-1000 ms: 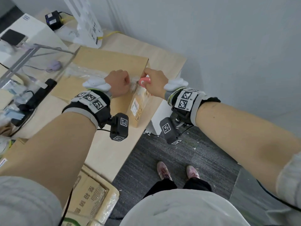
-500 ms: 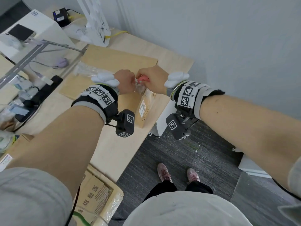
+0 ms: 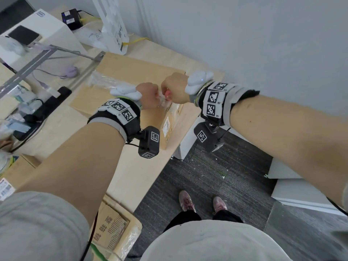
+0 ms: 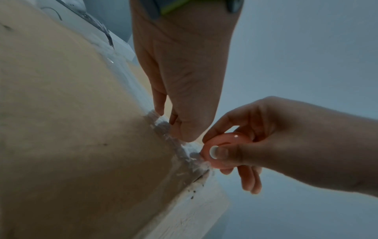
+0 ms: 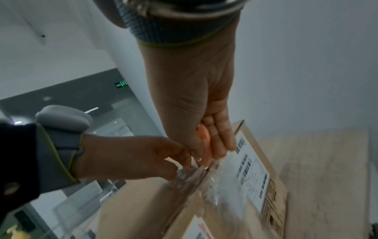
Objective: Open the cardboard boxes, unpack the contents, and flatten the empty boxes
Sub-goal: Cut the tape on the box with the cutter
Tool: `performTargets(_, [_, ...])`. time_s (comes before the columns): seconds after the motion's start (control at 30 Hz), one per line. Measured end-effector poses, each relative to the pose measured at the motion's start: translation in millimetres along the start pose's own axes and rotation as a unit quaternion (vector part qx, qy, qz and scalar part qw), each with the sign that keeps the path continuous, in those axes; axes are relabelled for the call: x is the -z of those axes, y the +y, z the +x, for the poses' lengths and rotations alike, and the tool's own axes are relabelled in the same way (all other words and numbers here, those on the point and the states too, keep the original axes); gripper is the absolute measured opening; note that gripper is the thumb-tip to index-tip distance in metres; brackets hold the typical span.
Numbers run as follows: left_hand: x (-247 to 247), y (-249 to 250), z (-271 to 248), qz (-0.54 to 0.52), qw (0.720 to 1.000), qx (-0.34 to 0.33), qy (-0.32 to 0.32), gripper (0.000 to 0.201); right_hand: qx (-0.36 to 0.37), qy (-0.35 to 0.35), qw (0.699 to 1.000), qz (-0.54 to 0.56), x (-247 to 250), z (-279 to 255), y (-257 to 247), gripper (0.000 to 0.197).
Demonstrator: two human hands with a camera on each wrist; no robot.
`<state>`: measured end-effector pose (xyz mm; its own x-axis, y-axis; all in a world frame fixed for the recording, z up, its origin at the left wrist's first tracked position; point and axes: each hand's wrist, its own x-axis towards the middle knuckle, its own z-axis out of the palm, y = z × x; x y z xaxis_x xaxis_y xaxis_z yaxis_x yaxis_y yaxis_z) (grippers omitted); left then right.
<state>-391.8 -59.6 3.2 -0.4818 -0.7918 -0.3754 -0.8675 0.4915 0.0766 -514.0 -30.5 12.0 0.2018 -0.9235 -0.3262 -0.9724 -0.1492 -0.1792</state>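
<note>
Opening step under way: the cardboard box [image 3: 131, 72] sat flat on the desk [image 3: 131, 176], centre of the head view, sealed by clear tape [image 4: 163, 127] along its near edge. The left hand [image 3: 148, 97] was curled tight, fingertips pinching crumpled tape at the box corner. The right hand [image 3: 175, 87] was closed round a small pink cutter [image 4: 220, 145], thumb pressed on top, its tip touching the tape. Next move, likely: draw the cutter along the seam while keeping the tape taut, shallow enough to spare the contents.
</note>
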Motion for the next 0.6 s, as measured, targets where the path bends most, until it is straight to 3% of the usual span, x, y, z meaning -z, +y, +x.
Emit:
performTargets(0.3, [5,8,1,0.035,0.999,0.009,-0.034,0.031,-0.012,0.033,0.998,0.049,-14,-11,12,0.026])
performTargets(0.6, [3,8,-1,-0.012,0.999,0.029,-0.032,0.037,-0.008,0.078,0.989,0.124,-21,-35,20,0.023])
